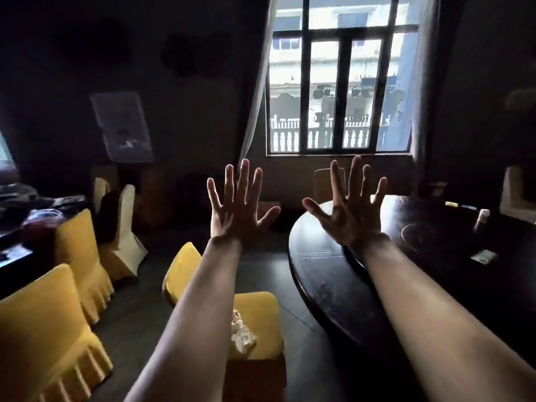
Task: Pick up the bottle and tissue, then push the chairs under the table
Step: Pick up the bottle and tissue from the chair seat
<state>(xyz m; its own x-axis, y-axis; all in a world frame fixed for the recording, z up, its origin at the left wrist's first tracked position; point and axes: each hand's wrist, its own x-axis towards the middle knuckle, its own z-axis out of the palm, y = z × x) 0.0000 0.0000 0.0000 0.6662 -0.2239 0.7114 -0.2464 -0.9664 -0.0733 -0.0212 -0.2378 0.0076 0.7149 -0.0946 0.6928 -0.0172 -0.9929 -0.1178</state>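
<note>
My left hand and my right hand are raised in front of me, palms forward, fingers spread, holding nothing. Below my left forearm stands a yellow-covered chair, pulled away from the table. A crumpled white tissue lies on its seat, partly hidden by my arm. A dark round table fills the right side. A small bottle with a pale cap stands upright on its far part. Another chair back shows beyond the table, under the window.
Two more yellow-covered chairs line a second cluttered table on the left. Pale-covered chairs stand further back. A small card and small items lie on the round table. A bright window is ahead. Dark floor runs between the tables.
</note>
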